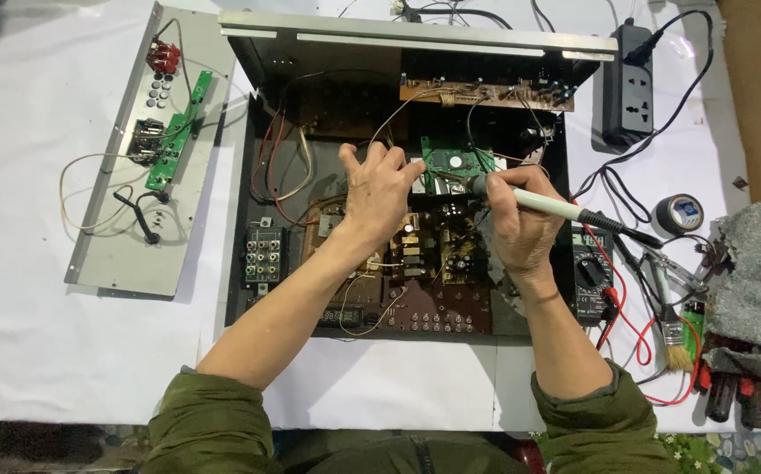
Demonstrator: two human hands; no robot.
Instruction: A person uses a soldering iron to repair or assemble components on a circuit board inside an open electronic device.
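Right hand (521, 224) at frame centre, fingers closed around a soldering iron (543, 204), tip touching the small green circuit board (452, 164) inside the open black chassis (240, 263). Left hand (378, 195) just left of it, fingers loosely curled, fingertips pressing that board's edge, gripping nothing. Multimeter (589, 272) lower right.

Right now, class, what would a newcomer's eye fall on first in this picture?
At centre, an opened black chassis shows brown boards and loose wires. Over it the right hand holds a soldering iron to a small green board, which the left hand touches. A grey front panel lies apart on the left; a power strip sits top right.
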